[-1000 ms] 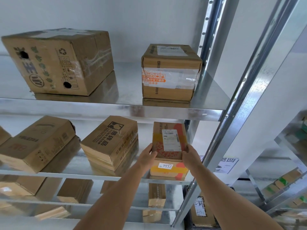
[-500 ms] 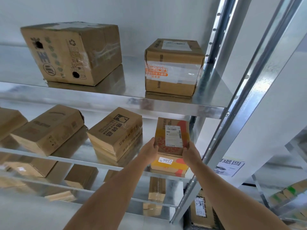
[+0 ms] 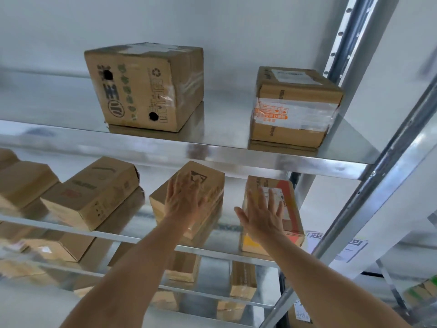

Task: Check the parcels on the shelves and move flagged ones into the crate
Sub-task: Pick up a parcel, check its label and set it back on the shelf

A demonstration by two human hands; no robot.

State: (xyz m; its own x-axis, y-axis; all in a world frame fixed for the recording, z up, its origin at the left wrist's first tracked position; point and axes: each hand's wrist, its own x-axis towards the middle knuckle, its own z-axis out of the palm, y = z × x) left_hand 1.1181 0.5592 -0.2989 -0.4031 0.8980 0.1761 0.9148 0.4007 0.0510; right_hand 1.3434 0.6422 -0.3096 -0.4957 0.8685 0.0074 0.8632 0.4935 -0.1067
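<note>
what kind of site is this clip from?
Likely a parcel depot or courier pickup storeroom: galvanised metal shelving lined with taped cardboard parcels, several with shipping labels, and a printed sign on the rack.

Top shelf [image 3: 236, 153]: big box [image 3: 144, 87] left, taped box [image 3: 295, 107] right, well apart.

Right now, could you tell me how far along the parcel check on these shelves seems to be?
Done: the red-patterned parcel lies on the middle shelf, ungripped, so apparently unflagged. In hand: the left hand, fingers spread, reaches over the brown parcel beside it; the right hand is open. Left: the two boxes on the top shelf, the lower rows; no crate is in view.
</note>
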